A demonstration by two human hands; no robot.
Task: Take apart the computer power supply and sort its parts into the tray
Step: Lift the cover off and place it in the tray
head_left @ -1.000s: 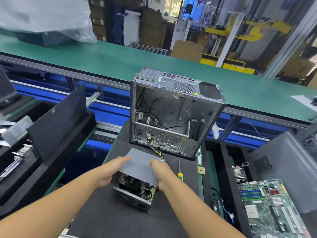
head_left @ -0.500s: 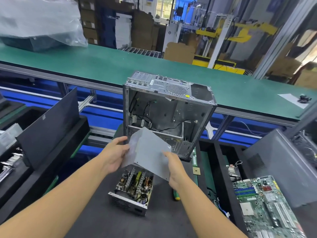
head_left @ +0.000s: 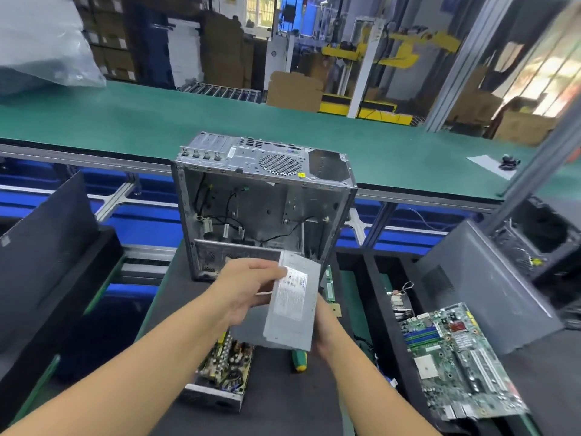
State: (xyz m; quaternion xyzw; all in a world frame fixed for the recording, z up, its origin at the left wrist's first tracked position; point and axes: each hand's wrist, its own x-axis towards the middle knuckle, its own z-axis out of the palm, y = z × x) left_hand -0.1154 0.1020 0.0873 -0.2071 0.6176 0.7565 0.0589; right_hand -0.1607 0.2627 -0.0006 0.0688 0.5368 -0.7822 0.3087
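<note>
Grey in colour, the metal cover (head_left: 292,309) of the power supply is up in the air, clamped between both hands. I see the left hand (head_left: 248,291) pinch its upper left edge, and the right hand (head_left: 327,332) holds the lower right edge with the fingers hidden behind the metal. The open power supply body (head_left: 220,372) lies on the black mat (head_left: 276,404) at 7 o'clock from the cover, and the green screwdriver (head_left: 298,360) is at 6 o'clock. A motherboard (head_left: 456,357) lies in the tray (head_left: 377,278) at 3 o'clock.

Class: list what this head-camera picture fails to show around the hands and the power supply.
Head view:
- Cover label text: too small, blurred.
- Right hand fingers: hidden behind the cover.
- Screwdriver shaft: hidden under the cover.
- Circuit board: partly hidden by the cover.
</note>
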